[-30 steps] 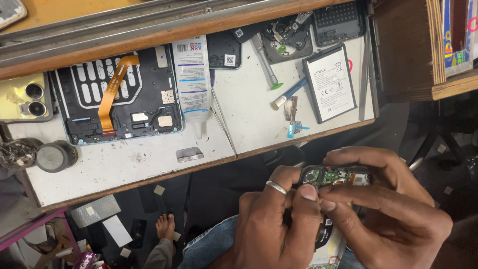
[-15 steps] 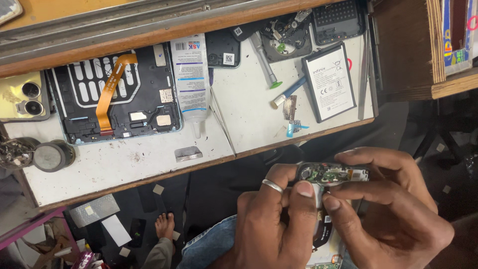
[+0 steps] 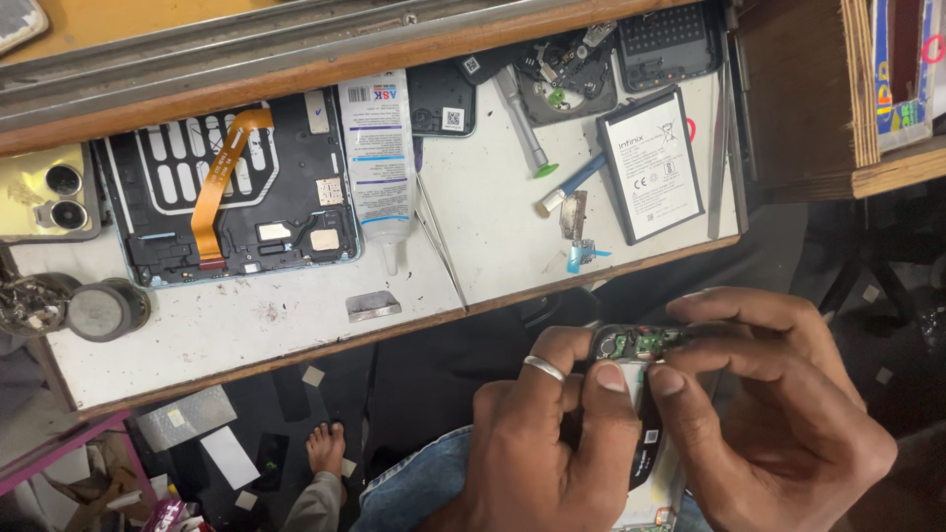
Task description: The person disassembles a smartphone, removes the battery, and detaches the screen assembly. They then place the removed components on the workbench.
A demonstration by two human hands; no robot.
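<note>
In the head view, both hands are working below the front edge of the white worktop (image 3: 296,325), over the person's lap. The left hand (image 3: 552,453), wearing a ring, is gripping a small dark phone part (image 3: 636,345) with its thumb pressed up against the lower edge, so it is clamped on the piece. The right hand (image 3: 778,414) is closing on the same part from the other side, thumb beneath and fingers curling over the top edge where a green circuit board is showing. The two thumbs are sitting just beside each other.

On the worktop, well apart from the hands, an opened phone frame (image 3: 236,192) with an orange ribbon cable is lying flat, and a white glue tube (image 3: 376,153) is resting just beside it. A flat battery (image 3: 650,163) is lying near the right end, with a grey-handled screwdriver (image 3: 522,123) and a blue-handled tool (image 3: 572,182) between it and the tube. Thin tweezers (image 3: 440,251) are lying near the front edge. A gold phone back (image 3: 44,192) is sitting at the left. A bare foot (image 3: 323,448) is showing on the floor below.
</note>
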